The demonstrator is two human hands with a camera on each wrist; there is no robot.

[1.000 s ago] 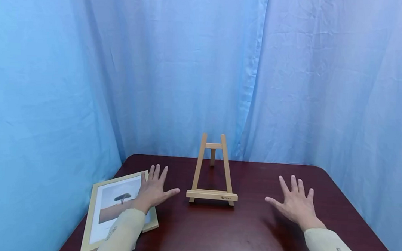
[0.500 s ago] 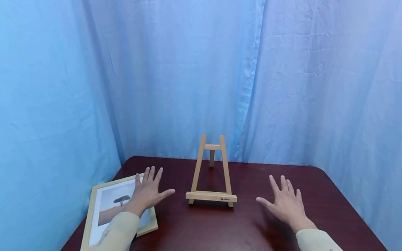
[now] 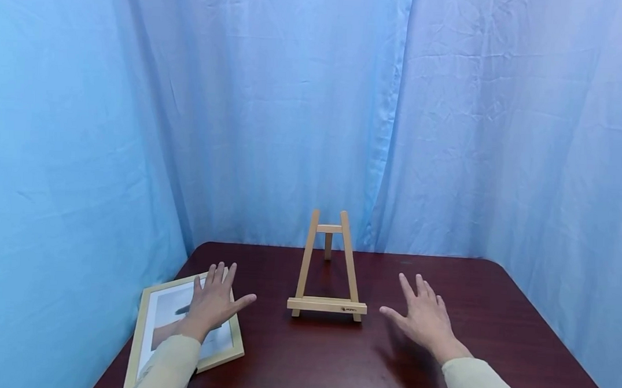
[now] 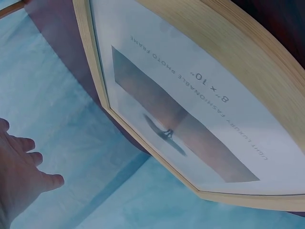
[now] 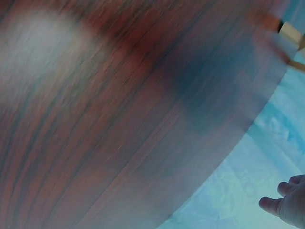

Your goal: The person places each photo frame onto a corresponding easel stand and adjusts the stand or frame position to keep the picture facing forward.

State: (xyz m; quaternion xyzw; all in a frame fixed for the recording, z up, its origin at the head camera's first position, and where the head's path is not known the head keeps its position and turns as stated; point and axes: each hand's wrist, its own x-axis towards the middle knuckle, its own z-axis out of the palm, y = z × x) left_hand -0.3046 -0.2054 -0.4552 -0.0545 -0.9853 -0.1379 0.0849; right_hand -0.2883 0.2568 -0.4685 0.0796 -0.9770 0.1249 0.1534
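Behind and along both sides hang light-blue curtains [image 3: 293,112], enclosing a dark red-brown table [image 3: 309,362]. On its left lies a pale-wood picture frame [image 3: 167,312], face up; at the middle stands a wooden tabletop easel [image 3: 327,305]. The left hand [image 3: 213,305], fingers and thumb spread, hovers over the frame; the right hand [image 3: 425,317], likewise splayed, hovers right of the easel. The framed print shows a flat-topped tree [image 4: 167,136].

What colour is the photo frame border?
The photo frame border is pale yellowish beige with wood grain; best seen in the left wrist view.
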